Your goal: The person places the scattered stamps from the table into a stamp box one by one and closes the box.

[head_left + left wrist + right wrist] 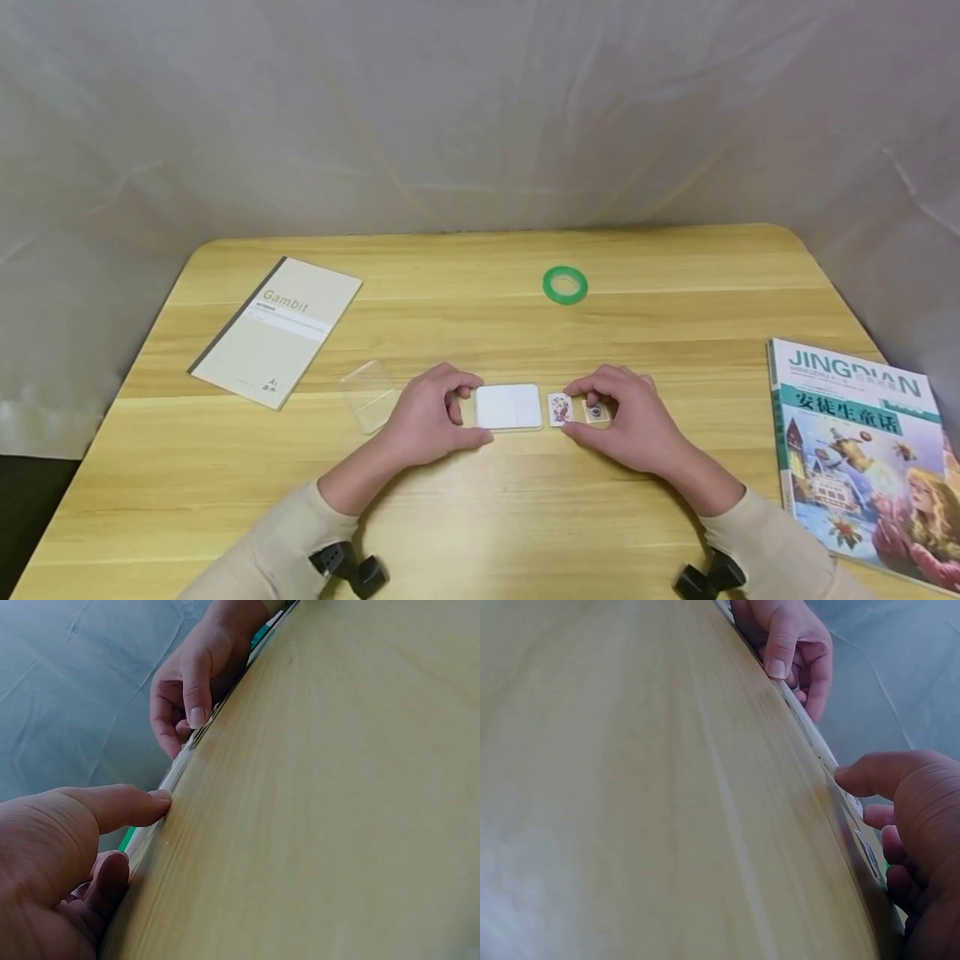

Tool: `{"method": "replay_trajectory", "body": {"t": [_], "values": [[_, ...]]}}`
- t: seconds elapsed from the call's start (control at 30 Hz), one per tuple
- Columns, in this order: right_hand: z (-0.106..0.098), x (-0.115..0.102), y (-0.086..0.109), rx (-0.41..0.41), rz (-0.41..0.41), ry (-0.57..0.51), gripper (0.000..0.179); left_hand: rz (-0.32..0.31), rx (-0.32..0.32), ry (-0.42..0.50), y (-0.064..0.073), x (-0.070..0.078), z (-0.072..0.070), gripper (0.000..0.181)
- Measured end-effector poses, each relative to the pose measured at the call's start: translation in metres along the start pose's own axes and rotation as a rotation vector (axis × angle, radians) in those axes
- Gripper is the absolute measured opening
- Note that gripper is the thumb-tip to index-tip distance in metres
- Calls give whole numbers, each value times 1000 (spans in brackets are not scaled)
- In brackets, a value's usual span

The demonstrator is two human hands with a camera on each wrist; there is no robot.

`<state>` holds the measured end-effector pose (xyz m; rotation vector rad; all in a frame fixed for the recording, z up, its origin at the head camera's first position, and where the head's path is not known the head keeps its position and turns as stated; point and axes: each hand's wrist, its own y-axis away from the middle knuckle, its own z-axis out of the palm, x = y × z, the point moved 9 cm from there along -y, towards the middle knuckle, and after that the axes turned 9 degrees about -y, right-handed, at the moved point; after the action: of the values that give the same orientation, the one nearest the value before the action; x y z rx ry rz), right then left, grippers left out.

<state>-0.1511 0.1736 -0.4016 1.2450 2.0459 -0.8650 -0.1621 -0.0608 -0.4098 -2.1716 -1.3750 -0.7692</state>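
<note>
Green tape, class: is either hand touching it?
No: the green tape lies beyond the left hand and right hand, touching neither.

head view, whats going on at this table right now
A person works with both bare hands at a wooden table. The left grip holds a flat white box by its left end. The right grip pinches a small picture card just right of the box, slightly apart from it. Another small card lies partly hidden by the right grip. A clear plastic piece lies left of the left grip.
</note>
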Motion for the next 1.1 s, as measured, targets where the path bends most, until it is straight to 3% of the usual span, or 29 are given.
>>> {"method": "replay_trajectory", "body": {"t": [0.33, 0.63, 1.1], "values": [[-2, -5, -4, 1, 20, -107, 36, 5, 14, -2, -1, 1, 0, 60], [7, -19, -14, -8, -25, -159, 33, -9, 12, 6, 0, 1, 0, 61], [27, -34, -27, -38, -25, -218, 36, -2, 4, 2, 0, 0, 0, 61]]}}
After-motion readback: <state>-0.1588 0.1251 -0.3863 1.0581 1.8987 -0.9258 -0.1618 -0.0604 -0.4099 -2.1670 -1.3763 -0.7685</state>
